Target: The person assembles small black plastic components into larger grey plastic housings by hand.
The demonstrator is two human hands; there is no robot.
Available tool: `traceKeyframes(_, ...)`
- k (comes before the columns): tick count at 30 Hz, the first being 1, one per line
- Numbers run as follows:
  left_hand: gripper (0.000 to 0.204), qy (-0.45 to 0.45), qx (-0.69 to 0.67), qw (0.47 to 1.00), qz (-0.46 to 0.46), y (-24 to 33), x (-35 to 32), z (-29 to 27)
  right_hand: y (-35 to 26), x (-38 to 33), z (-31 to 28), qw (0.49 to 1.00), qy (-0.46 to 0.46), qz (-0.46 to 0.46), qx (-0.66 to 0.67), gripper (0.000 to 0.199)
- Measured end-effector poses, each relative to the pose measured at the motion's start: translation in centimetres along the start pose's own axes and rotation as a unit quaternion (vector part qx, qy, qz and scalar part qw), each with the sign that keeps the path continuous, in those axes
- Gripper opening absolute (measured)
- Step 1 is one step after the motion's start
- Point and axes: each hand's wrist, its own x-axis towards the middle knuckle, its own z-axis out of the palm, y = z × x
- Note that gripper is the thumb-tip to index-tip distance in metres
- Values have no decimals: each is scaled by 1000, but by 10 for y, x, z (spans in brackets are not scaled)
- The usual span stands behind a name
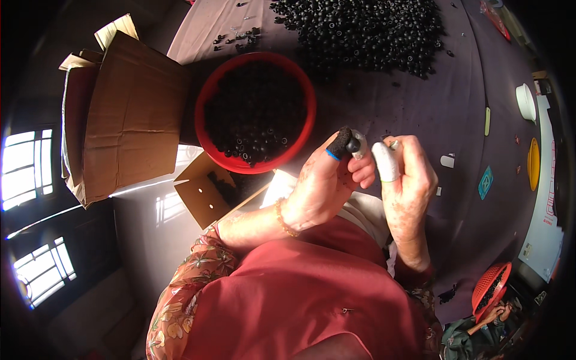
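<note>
My left hand (318, 189) pinches a small rounded black part (353, 145) between its thumb and fingertips. A black finger cover (340, 143) with a blue edge sits on that thumb, and a pale cover wraps a fingertip. Close beside it, apart from the left, is my right hand (411, 186), its thumb in a white cover (386, 163) pressed toward the curled index finger. Whatever lies in that pinch is too small to make out. To the left, a red basin (310, 111) holds many small black parts (255, 111).
A large heap of black parts (366, 36) lies on the dark tablecloth (456, 108). Left stand a tall cardboard box (135, 114) and a small open carton (204, 192). Rightward are a blue packet (485, 183), a white bowl (525, 103) and another person's hands (499, 313) by a red basket (483, 288).
</note>
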Motion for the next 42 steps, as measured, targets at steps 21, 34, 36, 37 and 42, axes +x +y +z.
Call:
traceKeyframes(21,31,249,785,385,416,108,2,-85,34,23,10,927,-29,223,302,18)
traceKeyframes(34,62,-73,687,552,468,-8,17,-14,37,2,30,945,9,155,287,29)
traceKeyframes(36,61,-74,690,546,469,-7,17,-13,39,-6,32,933,-18,161,320,34)
traceKeyframes(37,57,-60,695,543,468,-7,15,-13,44,-8,35,946,-19,127,298,43)
traceKeyframes(42,49,-68,713,534,449,-3,11,-14,56,-24,45,931,-26,146,333,38)
